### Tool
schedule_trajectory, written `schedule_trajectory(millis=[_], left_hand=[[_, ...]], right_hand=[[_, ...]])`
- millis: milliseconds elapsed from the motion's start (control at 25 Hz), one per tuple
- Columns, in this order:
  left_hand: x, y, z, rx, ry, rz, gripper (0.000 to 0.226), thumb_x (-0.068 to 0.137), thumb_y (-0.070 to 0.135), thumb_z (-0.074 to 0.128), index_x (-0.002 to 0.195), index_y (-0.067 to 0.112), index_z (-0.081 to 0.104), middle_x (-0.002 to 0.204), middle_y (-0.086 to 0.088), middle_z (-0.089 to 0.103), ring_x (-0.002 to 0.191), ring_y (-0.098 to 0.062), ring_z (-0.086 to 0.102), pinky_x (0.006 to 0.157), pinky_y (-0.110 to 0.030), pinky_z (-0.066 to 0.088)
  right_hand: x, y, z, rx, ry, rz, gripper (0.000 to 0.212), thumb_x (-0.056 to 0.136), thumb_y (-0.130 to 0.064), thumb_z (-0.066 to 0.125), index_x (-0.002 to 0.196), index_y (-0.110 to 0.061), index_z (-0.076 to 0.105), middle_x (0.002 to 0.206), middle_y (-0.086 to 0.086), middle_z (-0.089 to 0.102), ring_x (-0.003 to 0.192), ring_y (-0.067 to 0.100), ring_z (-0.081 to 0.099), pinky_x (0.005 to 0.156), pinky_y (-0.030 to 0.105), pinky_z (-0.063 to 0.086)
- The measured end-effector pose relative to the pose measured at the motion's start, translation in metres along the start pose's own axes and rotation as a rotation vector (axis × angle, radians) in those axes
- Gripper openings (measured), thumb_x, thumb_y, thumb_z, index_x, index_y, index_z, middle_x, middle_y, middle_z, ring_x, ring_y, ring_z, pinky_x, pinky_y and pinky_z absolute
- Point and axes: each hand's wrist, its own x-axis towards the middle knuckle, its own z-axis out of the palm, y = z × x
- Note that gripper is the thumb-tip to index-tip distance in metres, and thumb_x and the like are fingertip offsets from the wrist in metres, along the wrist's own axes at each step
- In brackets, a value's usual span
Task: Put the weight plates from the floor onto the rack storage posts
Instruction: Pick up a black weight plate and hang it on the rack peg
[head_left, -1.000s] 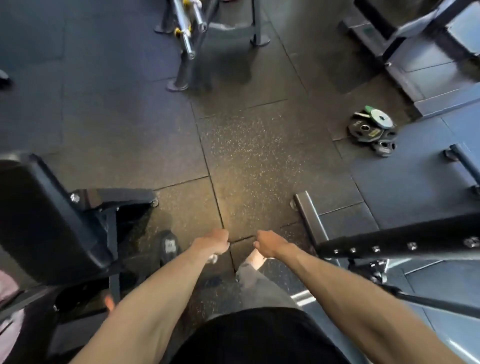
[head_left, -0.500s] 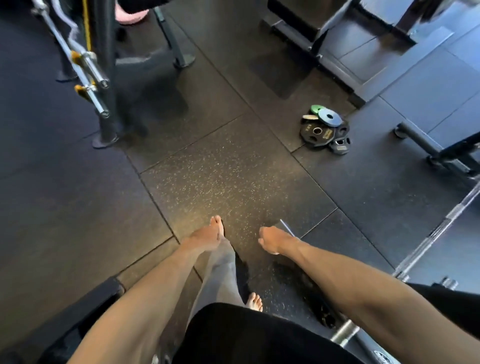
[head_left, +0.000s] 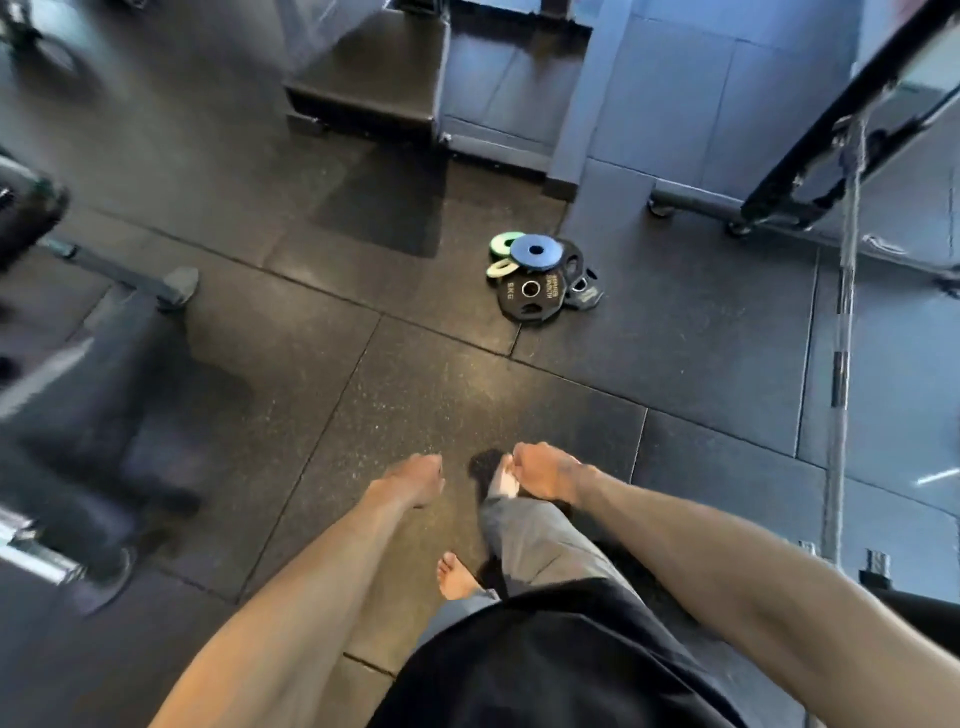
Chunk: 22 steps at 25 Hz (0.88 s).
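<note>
A small pile of weight plates (head_left: 540, 275) lies on the dark rubber floor ahead of me, slightly right of centre. A blue plate (head_left: 535, 252) sits on top, two pale green plates (head_left: 501, 245) stick out at its left, and a black plate (head_left: 530, 295) lies in front. My left hand (head_left: 413, 480) and my right hand (head_left: 545, 470) hang in front of my body with loosely curled fingers, holding nothing. Both are well short of the pile. No storage posts are clearly in view.
A barbell (head_left: 844, 312) runs down the right side beside a black rack frame (head_left: 831, 130). A low black platform (head_left: 374, 78) stands at the top centre. A machine foot (head_left: 176, 283) and blurred equipment fill the left. My bare feet are on the floor mats.
The view has swung round and I have stepped forward. The plate pile now lies closer and nearer the centre. Both hands still hang with nothing in them.
</note>
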Motion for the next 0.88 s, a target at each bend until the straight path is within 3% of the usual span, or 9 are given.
schedule_trajectory(millis=[120, 200, 400, 880], left_hand=[[0.058, 0.002, -0.063, 0.100, -0.040, 0.036, 0.025, 0.099, 0.033, 0.044, 0.112, 0.017, 0.058, 0.124, -0.010, 0.060, 0.112, -0.034, 0.059, 0.092, -0.042, 0.049], [0.098, 0.012, -0.106, 0.128, -0.041, 0.061, 0.027, 0.098, 0.034, 0.046, 0.115, 0.017, 0.058, 0.126, -0.011, 0.060, 0.115, -0.035, 0.059, 0.094, -0.043, 0.049], [0.188, 0.057, -0.211, 0.160, -0.097, 0.124, 0.027, 0.098, 0.028, 0.049, 0.117, 0.014, 0.060, 0.121, -0.014, 0.065, 0.110, -0.033, 0.062, 0.090, -0.041, 0.051], [0.394, 0.137, -0.367, 0.141, -0.197, 0.240, 0.027, 0.099, 0.025, 0.048, 0.118, 0.011, 0.062, 0.123, -0.013, 0.065, 0.115, -0.033, 0.059, 0.094, -0.039, 0.044]], right_hand=[[0.068, 0.002, -0.033, 0.112, 0.024, 0.073, 0.046, 0.092, -0.036, 0.043, 0.125, -0.009, 0.059, 0.133, 0.018, 0.055, 0.118, 0.037, 0.056, 0.100, 0.042, 0.047], [0.131, 0.020, -0.049, 0.162, 0.037, 0.113, 0.054, 0.081, -0.045, 0.039, 0.121, -0.016, 0.061, 0.133, 0.018, 0.053, 0.118, 0.039, 0.054, 0.101, 0.047, 0.046], [0.180, 0.015, -0.161, 0.324, 0.005, 0.186, 0.030, 0.093, -0.030, 0.044, 0.110, -0.011, 0.059, 0.118, 0.020, 0.065, 0.112, 0.040, 0.061, 0.092, 0.043, 0.051], [0.322, 0.036, -0.300, 0.574, 0.116, 0.416, 0.030, 0.097, -0.027, 0.044, 0.113, -0.008, 0.061, 0.119, 0.020, 0.068, 0.109, 0.037, 0.064, 0.088, 0.040, 0.052]])
